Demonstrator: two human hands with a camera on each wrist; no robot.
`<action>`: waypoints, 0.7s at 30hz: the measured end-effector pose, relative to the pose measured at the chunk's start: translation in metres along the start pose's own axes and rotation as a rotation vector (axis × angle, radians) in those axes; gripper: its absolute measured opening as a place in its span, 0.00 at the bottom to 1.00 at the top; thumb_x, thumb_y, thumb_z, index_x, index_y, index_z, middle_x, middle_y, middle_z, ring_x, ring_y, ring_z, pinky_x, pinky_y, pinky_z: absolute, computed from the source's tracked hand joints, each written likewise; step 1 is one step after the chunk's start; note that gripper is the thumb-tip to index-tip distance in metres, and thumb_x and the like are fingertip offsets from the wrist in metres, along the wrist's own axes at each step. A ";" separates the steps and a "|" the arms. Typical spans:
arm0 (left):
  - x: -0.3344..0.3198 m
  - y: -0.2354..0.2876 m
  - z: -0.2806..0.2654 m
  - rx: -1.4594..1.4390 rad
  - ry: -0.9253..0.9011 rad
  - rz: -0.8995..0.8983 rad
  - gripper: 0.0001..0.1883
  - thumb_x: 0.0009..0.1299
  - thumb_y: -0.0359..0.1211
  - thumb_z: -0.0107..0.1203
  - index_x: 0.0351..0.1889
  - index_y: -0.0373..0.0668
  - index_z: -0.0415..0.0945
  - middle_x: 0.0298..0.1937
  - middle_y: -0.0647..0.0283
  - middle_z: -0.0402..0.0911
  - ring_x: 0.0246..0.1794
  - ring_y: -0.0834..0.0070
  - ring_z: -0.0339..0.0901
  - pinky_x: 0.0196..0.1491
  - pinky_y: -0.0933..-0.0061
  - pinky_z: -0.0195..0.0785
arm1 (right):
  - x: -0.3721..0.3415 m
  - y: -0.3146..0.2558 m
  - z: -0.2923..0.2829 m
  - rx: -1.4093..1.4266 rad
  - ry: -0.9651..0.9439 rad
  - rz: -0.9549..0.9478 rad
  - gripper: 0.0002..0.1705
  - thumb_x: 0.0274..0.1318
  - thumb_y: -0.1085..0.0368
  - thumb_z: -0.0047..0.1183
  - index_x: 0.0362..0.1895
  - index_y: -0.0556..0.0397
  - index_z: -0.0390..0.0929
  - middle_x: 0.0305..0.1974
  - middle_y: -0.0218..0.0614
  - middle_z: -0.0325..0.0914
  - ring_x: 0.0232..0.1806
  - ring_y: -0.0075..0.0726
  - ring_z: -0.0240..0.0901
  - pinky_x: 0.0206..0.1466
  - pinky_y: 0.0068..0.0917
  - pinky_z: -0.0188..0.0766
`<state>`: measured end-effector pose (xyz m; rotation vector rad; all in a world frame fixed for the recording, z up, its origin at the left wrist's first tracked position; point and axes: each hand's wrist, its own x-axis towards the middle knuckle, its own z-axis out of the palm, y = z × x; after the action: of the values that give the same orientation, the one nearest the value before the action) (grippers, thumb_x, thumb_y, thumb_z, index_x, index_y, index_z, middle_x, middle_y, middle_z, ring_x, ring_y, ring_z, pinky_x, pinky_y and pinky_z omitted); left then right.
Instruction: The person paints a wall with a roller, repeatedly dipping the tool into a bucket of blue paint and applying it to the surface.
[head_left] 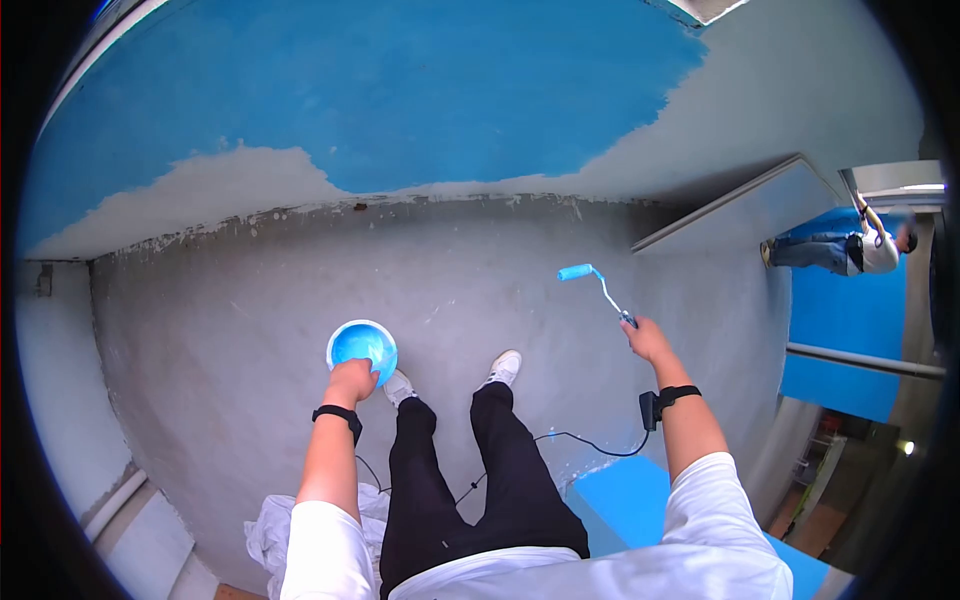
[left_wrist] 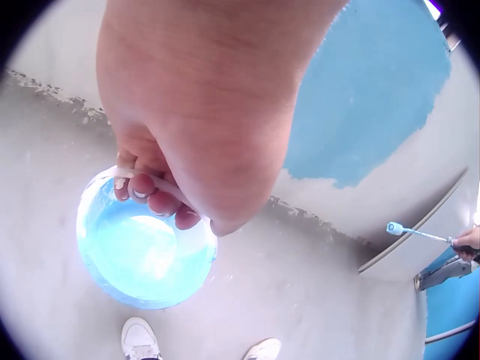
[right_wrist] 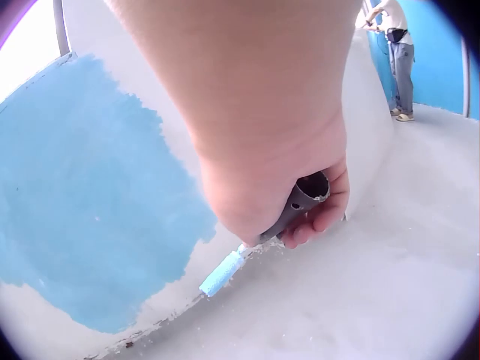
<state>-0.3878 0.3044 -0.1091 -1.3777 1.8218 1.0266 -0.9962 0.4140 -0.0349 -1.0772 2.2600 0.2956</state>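
My left hand [head_left: 354, 381] grips the rim of a white bucket [head_left: 331, 345] with blue paint inside; in the left wrist view the fingers of that hand [left_wrist: 199, 127] curl over the edge of the bucket [left_wrist: 90, 259]. My right hand [head_left: 648, 340] holds a paint roller [head_left: 576, 272] by its handle, the blue sleeve pointing away over the floor. From the right wrist, the dark handle [right_wrist: 289, 217] lies inside the curled fingers of the hand [right_wrist: 262, 172], and the roller sleeve [right_wrist: 222, 274] is coated light blue. The roller is apart from the wall.
Ahead, blue paint [head_left: 450, 90] covers part of a pale wall [head_left: 250, 180]. A flat panel [head_left: 730, 205] leans at the right, with another person [head_left: 850, 250] beyond it. A blue block [head_left: 625, 500] and white cloth [head_left: 270, 530] lie near my legs; a black cable [head_left: 600, 448] runs between.
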 end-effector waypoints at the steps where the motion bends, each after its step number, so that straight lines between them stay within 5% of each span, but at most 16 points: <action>1: 0.000 0.001 0.003 0.020 0.018 0.008 0.19 0.73 0.47 0.50 0.47 0.42 0.81 0.48 0.51 0.84 0.50 0.53 0.81 0.54 0.55 0.74 | 0.014 0.003 0.003 -0.006 -0.003 -0.009 0.25 0.65 0.47 0.51 0.41 0.61 0.76 0.26 0.46 0.79 0.27 0.46 0.78 0.34 0.42 0.73; 4: 0.007 0.010 0.006 0.046 0.036 0.007 0.18 0.72 0.46 0.51 0.45 0.42 0.81 0.46 0.51 0.84 0.48 0.53 0.81 0.52 0.54 0.74 | 0.055 0.000 0.006 0.105 0.024 -0.043 0.25 0.66 0.48 0.50 0.38 0.61 0.74 0.21 0.39 0.75 0.20 0.35 0.72 0.27 0.37 0.70; 6: 0.009 0.030 0.005 0.064 0.031 -0.003 0.18 0.72 0.46 0.51 0.43 0.41 0.81 0.45 0.51 0.85 0.47 0.53 0.82 0.51 0.54 0.74 | 0.081 -0.011 0.004 0.258 -0.050 0.047 0.30 0.64 0.45 0.49 0.45 0.65 0.78 0.42 0.61 0.80 0.47 0.66 0.77 0.51 0.48 0.71; 13: 0.044 0.088 -0.010 0.105 0.035 0.003 0.16 0.71 0.45 0.52 0.42 0.44 0.81 0.42 0.51 0.85 0.44 0.53 0.82 0.49 0.53 0.75 | 0.151 -0.056 -0.003 0.212 0.073 -0.173 0.26 0.64 0.47 0.49 0.43 0.61 0.76 0.39 0.60 0.80 0.46 0.66 0.76 0.49 0.52 0.71; 21: 0.125 0.142 0.008 0.065 0.079 0.179 0.14 0.68 0.44 0.56 0.38 0.44 0.84 0.39 0.53 0.85 0.41 0.51 0.81 0.46 0.52 0.74 | 0.208 -0.051 0.068 0.188 0.126 -0.260 0.20 0.62 0.48 0.52 0.39 0.53 0.75 0.36 0.53 0.81 0.41 0.65 0.77 0.45 0.54 0.72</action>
<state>-0.5565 0.2735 -0.1884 -1.2501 2.0480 1.0046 -1.0281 0.2807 -0.2129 -1.3005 2.1714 -0.0930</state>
